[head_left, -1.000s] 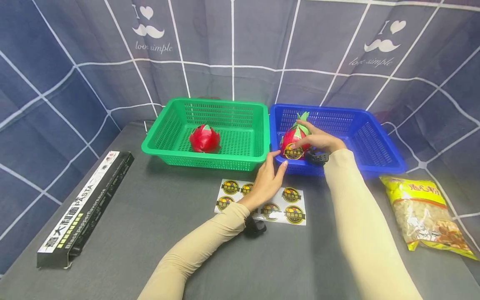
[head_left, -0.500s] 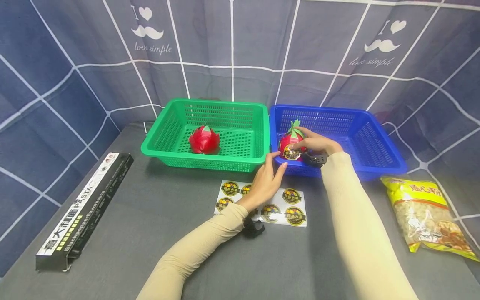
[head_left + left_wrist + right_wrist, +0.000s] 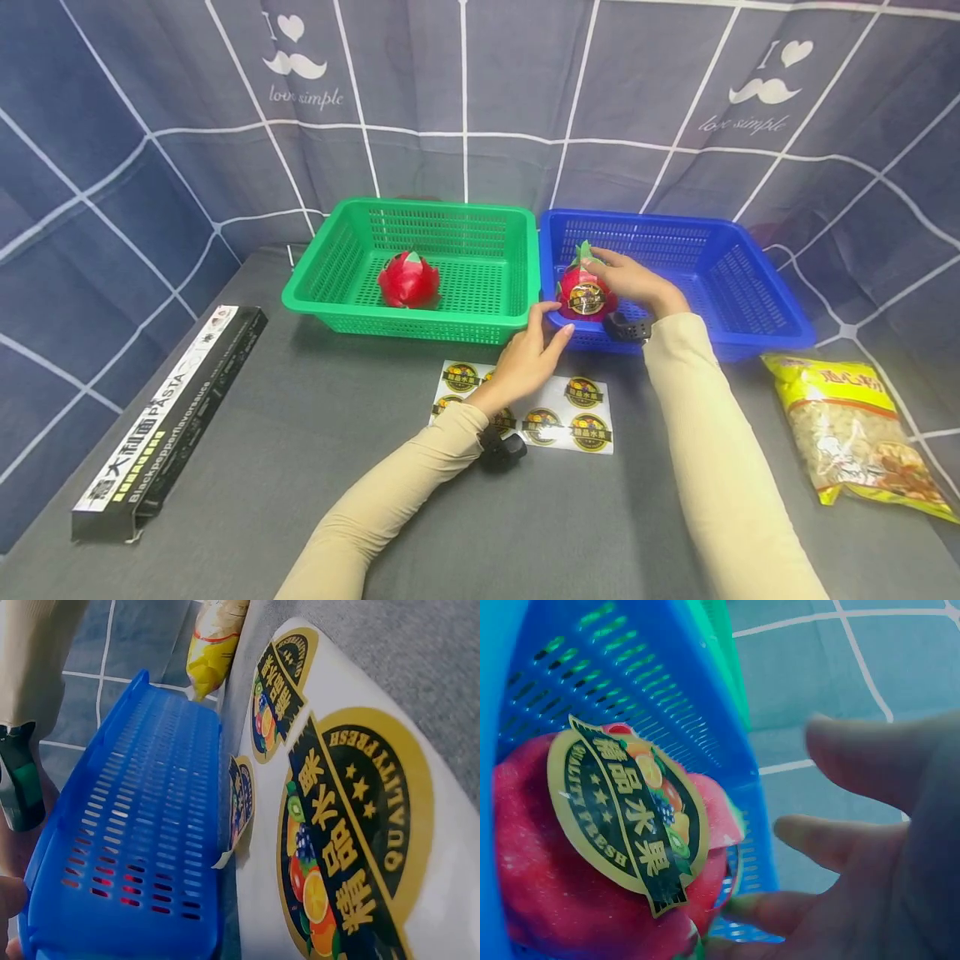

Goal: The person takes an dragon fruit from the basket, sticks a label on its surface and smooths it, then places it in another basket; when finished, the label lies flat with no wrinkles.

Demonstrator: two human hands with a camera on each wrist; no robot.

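Note:
A red dragon fruit (image 3: pixel 576 282) with green leaf tips lies in the left end of the blue basket (image 3: pixel 750 287). On its near side is a round black-and-gold fruit sticker (image 3: pixel 634 817). My right hand (image 3: pixel 633 279) is over the fruit, fingers extended; in the right wrist view the thumb stands away from it and the lower fingertips are at its leafy end. My left hand (image 3: pixel 528 358) has its fingertips at the blue basket's front left corner, fingers loosely extended. Below that hand a white sticker sheet (image 3: pixel 558 437) lies on the table, partly covered by it.
The green basket (image 3: pixel 480 321) stands left of the blue one, holding another dragon fruit (image 3: pixel 409 282). A long black pasta box (image 3: pixel 168 417) lies at the left. A yellow bag of pasta (image 3: pixel 855 425) is at the right. Behind hangs a blue-grey checked cloth (image 3: pixel 510 75).
My right thumb has lifted off the sticker, which now shows fully. The dragon fruit has shifted slightly left, its leaf tips too. My left hand stays at the basket corner.

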